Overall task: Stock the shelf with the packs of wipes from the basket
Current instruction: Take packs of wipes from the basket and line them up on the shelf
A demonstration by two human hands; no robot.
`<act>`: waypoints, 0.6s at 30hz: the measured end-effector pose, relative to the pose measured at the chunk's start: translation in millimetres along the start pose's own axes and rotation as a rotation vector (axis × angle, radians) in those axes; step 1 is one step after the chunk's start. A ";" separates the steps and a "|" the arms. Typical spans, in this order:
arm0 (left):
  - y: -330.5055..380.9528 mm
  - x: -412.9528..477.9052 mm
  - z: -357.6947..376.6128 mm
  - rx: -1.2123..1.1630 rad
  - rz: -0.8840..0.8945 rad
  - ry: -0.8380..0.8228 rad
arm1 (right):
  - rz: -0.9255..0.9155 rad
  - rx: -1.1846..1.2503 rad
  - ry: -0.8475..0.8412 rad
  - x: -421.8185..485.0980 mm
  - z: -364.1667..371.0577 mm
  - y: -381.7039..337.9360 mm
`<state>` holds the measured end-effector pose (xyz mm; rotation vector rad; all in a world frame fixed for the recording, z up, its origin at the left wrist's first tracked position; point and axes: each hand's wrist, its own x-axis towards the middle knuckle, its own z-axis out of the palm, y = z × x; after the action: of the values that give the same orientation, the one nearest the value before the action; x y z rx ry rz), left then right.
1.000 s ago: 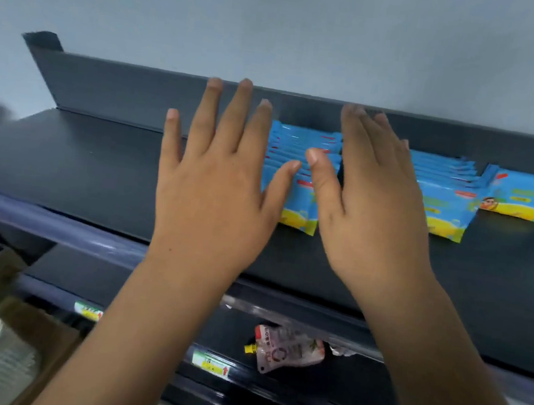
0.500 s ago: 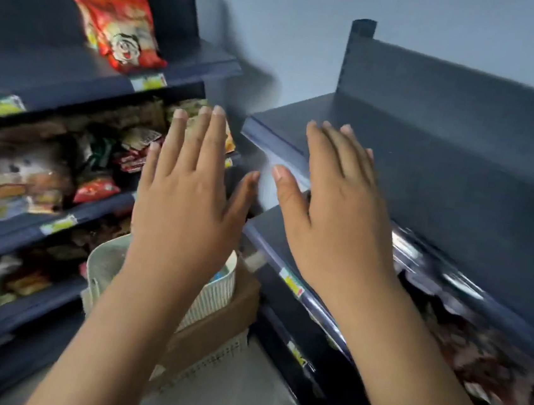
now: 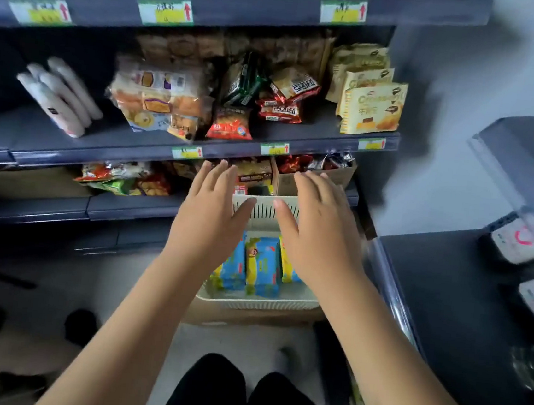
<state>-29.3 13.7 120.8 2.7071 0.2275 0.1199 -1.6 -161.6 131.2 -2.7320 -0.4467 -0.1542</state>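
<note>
Three at least, counting the packs of wipes [image 3: 262, 264] showing in the basket [image 3: 258, 302]: blue and yellow, standing on edge side by side toward its near wall, with the ends of the row hiding under the hands. Noting the basket as cream and slatted, and sitting directly on a brown cardboard box [image 3: 247, 317] on the floor. Finding, just behind the basket, an open brown carton [image 3: 286, 183] holding red and dark snack wrappers [image 3: 312, 164], low on the snack shelves [image 3: 133, 148] rising behind it. Catching, to the right of the basket, the dark shelf unit [image 3: 446, 303], with white packs marked in pink [image 3: 515, 243] lying on it. Holding the left hand [image 3: 209, 226] above the left side of the basket and the right hand [image 3: 318, 237] above its right side, both palm-down, fingers straight and a little spread, thumbs pointing inward toward each other, with the far wall of the basket showing in the gap between. Gripping nothing with either hand; impossible telling whether hovering clear of the rim or brushing it. Stretching both bare forearms forward over black-clad legs [image 3: 216, 388], nearer the camera than the basket.
</note>
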 end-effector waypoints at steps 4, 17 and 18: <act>-42.6 25.6 77.4 -0.085 -0.129 -0.215 | 0.108 0.028 -0.191 22.3 75.8 28.5; -139.7 86.7 241.3 0.180 -0.253 -0.633 | 0.618 -0.299 -0.830 51.7 252.5 106.3; -140.6 86.7 242.5 0.171 -0.246 -0.607 | 0.634 -0.300 -0.794 54.2 255.8 107.1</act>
<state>64.7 58.2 -153.6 2.7036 0.3912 -0.8102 96.8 -145.2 -133.2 -2.9687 0.3023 1.1249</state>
